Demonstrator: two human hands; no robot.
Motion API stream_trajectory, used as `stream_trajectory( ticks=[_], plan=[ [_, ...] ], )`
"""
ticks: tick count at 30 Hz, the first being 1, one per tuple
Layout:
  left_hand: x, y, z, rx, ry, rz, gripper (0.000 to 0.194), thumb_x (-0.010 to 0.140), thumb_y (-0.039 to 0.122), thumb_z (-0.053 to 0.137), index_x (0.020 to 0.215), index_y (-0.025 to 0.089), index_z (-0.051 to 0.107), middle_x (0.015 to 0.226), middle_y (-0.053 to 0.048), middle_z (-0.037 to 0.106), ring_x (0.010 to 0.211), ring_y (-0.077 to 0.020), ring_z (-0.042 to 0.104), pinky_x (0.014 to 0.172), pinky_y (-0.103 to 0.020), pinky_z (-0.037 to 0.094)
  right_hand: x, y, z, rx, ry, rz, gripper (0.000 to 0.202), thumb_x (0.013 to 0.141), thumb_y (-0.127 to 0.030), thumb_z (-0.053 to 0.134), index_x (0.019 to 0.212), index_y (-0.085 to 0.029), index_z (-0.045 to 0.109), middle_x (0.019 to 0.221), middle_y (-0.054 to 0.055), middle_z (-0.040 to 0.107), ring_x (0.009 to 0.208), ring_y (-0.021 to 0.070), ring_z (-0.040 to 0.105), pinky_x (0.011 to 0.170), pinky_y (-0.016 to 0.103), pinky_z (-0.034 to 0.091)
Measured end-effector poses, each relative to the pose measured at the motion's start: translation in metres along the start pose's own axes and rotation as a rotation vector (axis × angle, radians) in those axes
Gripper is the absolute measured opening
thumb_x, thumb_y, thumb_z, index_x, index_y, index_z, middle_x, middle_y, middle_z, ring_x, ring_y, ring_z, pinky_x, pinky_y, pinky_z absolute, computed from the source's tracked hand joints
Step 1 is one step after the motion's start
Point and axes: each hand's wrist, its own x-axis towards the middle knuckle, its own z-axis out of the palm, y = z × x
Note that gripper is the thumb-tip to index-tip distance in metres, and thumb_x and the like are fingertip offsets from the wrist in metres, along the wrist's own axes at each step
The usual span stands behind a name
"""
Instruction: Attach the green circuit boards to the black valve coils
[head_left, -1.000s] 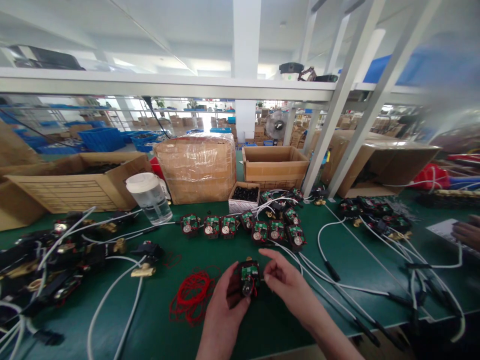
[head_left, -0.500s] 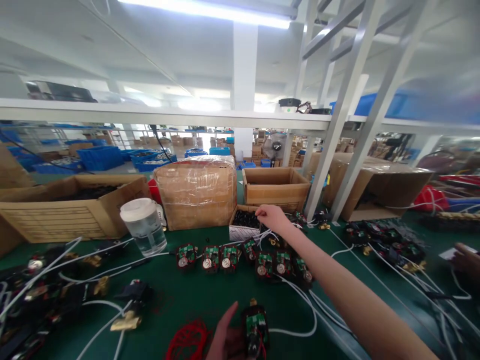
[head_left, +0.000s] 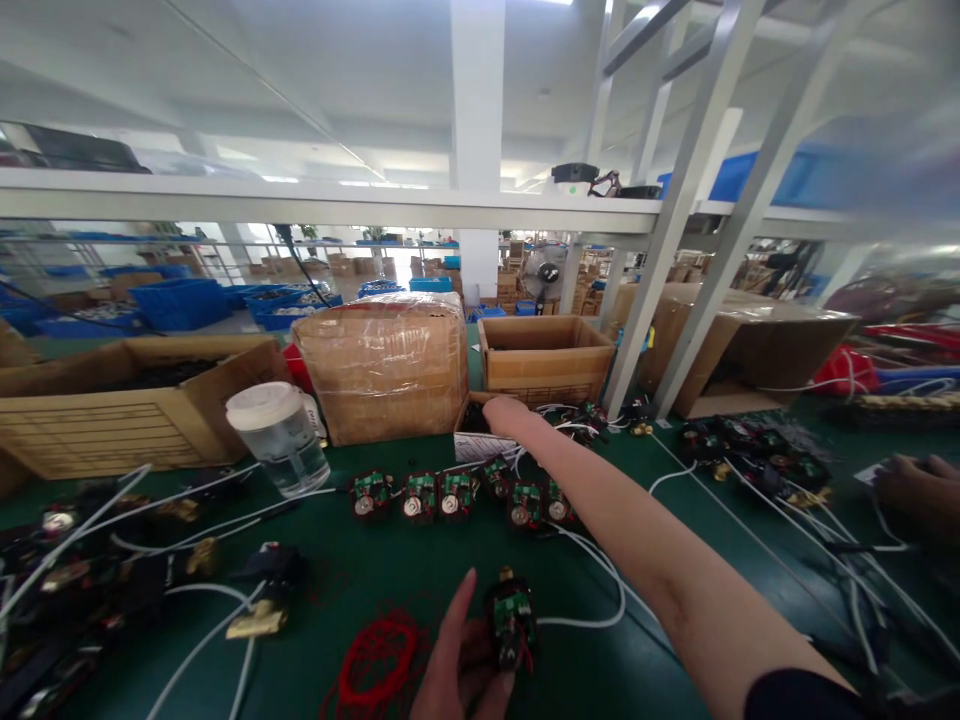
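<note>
One black-cased circuit-board unit [head_left: 511, 618], topped by a brass fitting [head_left: 506, 574], is found at the lower centre of the frame; a white cable [head_left: 589, 622] is extended from its right side. Its lower left part is grasped by the left hand [head_left: 466, 668], the thumb set at the near end and one finger raised alongside. The right hand [head_left: 505, 414] is placed at the centre of the frame, in the mouth of a small white-sided carton [head_left: 489, 448] stocked with black parts [head_left: 474, 415]; its fingertips are hidden, and whether anything is gripped cannot be told. A row of similar open units [head_left: 420, 496] is laid across the middle of the green work surface [head_left: 600, 685], partly covered by the right forearm. A coil of red wire [head_left: 409, 645] is set just left of the left hand. Brass-fitted black assemblies and white cables are heaped at the lower left, one brass tee fitting [head_left: 257, 620] being seen near there. A lidded clear jug [head_left: 279, 450] is stood at left centre, beside a film-wrapped carton [head_left: 382, 370]. A co-worker's hand [head_left: 915, 492] is seen at the right edge.
</note>
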Motion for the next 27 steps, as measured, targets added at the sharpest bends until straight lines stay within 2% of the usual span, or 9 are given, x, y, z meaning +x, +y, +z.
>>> stream_trajectory(
  ticks=[4, 7, 10, 13, 15, 17, 19, 23, 27],
  plan=[
    [-0.002, -0.005, 0.001, 0.034, 0.001, 0.056, 0.082, 0.069, 0.027, 0.069, 0.148, 0.022, 0.046, 0.112, -0.01, 0.069, 0.1, -0.0256, 0.071, 0.09, -0.037, 0.061, -0.014, 0.0, -0.007, 0.102, 0.14, -0.03, 0.031, 0.097, -0.035, 0.064, 0.122, -0.016, 0.063, 0.126, 0.01, 0.064, 0.109, 0.0245, 0.065, 0.093, 0.046, 0.055],
    [-0.004, -0.002, 0.003, 0.111, 0.029, 0.093, 0.081, 0.066, 0.024, 0.071, 0.144, 0.025, 0.051, 0.118, -0.011, 0.066, 0.101, -0.0272, 0.069, 0.087, -0.038, 0.061, -0.035, -0.003, -0.015, 0.238, 0.267, -0.068, 0.023, 0.098, -0.031, 0.063, 0.116, -0.016, 0.065, 0.121, 0.009, 0.066, 0.108, 0.0231, 0.064, 0.095, 0.045, 0.053],
    [-0.008, 0.007, 0.011, 0.225, 0.109, 0.151, 0.076, 0.067, 0.029, 0.073, 0.141, 0.028, 0.056, 0.119, -0.009, 0.063, 0.098, -0.028, 0.069, 0.079, -0.038, 0.062, -0.081, -0.006, -0.011, 0.41, 0.395, -0.098, 0.02, 0.097, -0.022, 0.058, 0.115, -0.018, 0.065, 0.104, 0.004, 0.071, 0.098, 0.0184, 0.066, 0.092, 0.034, 0.051],
    [-0.011, 0.015, 0.022, 0.335, 0.212, 0.225, 0.061, 0.072, 0.035, 0.072, 0.132, 0.03, 0.063, 0.118, -0.008, 0.062, 0.098, -0.0288, 0.068, 0.077, -0.038, 0.061, -0.149, -0.007, 0.013, 0.582, 0.448, -0.115, 0.013, 0.095, -0.029, 0.057, 0.1, -0.02, 0.065, 0.084, 0.0, 0.069, 0.075, 0.0151, 0.064, 0.071, 0.027, 0.051],
    [-0.011, 0.019, 0.027, 0.382, 0.269, 0.259, 0.052, 0.076, 0.037, 0.069, 0.127, 0.03, 0.066, 0.116, -0.007, 0.062, 0.1, -0.0297, 0.067, 0.081, -0.04, 0.059, -0.195, -0.007, 0.038, 0.726, 0.421, -0.121, 0.02, 0.096, -0.036, 0.054, 0.09, -0.02, 0.065, 0.074, -0.002, 0.066, 0.061, 0.0132, 0.061, 0.058, 0.025, 0.047],
    [-0.011, 0.021, 0.031, 0.424, 0.313, 0.276, 0.048, 0.077, 0.036, 0.067, 0.124, 0.029, 0.068, 0.112, -0.007, 0.063, 0.101, -0.0303, 0.066, 0.086, -0.043, 0.058, -0.232, -0.006, 0.065, 1.229, 0.325, -0.066, 0.023, 0.088, -0.043, 0.066, 0.093, -0.02, 0.067, 0.073, 0.0, 0.067, 0.058, 0.0141, 0.061, 0.053, 0.025, 0.043],
    [-0.01, 0.022, 0.032, 0.452, 0.339, 0.289, 0.045, 0.077, 0.034, 0.066, 0.122, 0.028, 0.069, 0.109, -0.007, 0.064, 0.099, -0.0303, 0.067, 0.09, -0.045, 0.056, -0.257, -0.006, 0.087, 1.574, 0.241, 0.021, 0.03, 0.081, -0.046, 0.076, 0.095, -0.02, 0.068, 0.076, 0.001, 0.068, 0.061, 0.0143, 0.061, 0.055, 0.025, 0.042],
    [-0.01, 0.025, 0.031, 0.482, 0.356, 0.305, 0.041, 0.077, 0.031, 0.065, 0.118, 0.027, 0.071, 0.105, -0.007, 0.066, 0.095, -0.0293, 0.068, 0.089, -0.044, 0.056, -0.278, -0.009, 0.109, 1.944, 0.141, 0.005, 0.027, 0.079, -0.04, 0.083, 0.094, -0.022, 0.069, 0.075, -0.001, 0.066, 0.061, 0.0102, 0.055, 0.059, 0.023, 0.038],
    [-0.012, 0.027, 0.03, 0.509, 0.344, 0.312, 0.042, 0.08, 0.031, 0.061, 0.122, 0.028, 0.07, 0.104, -0.005, 0.067, 0.09, -0.0259, 0.07, 0.081, -0.039, 0.058, -0.281, -0.01, 0.112, 2.054, 0.125, -0.054, 0.025, 0.08, -0.034, 0.083, 0.097, -0.022, 0.069, 0.076, -0.001, 0.065, 0.062, 0.0087, 0.053, 0.061, 0.022, 0.038]
  ],
)
